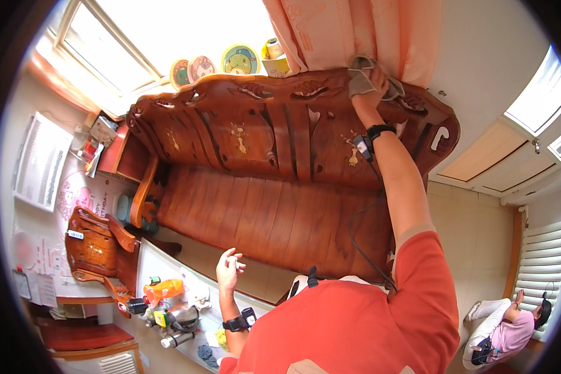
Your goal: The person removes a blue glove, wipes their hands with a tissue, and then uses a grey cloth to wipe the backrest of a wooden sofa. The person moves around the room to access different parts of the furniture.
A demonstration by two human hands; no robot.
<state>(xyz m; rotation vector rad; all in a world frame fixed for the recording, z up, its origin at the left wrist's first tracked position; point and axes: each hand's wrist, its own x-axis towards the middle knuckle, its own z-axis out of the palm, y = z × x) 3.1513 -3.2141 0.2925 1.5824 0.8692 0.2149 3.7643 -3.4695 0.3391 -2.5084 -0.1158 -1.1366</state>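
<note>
A carved wooden bench with a tall openwork back and pale inlays stretches across the middle of the view. My right hand reaches over its top rail, fingers closed on a grey-brown cloth that lies against the rail beside the pink curtain. Black straps with small devices sit on both wrists, and a cable runs along the right arm. My left hand hovers over the space between the bench seat and the glass-topped table, fingers partly curled; whether something small and white is between them, I cannot tell.
The table at lower left holds an orange bottle, a silver flask and crumpled cloths. A wooden chair stands beyond it. Round decorated plates line the windowsill. Another person sits at the far right, near a white door.
</note>
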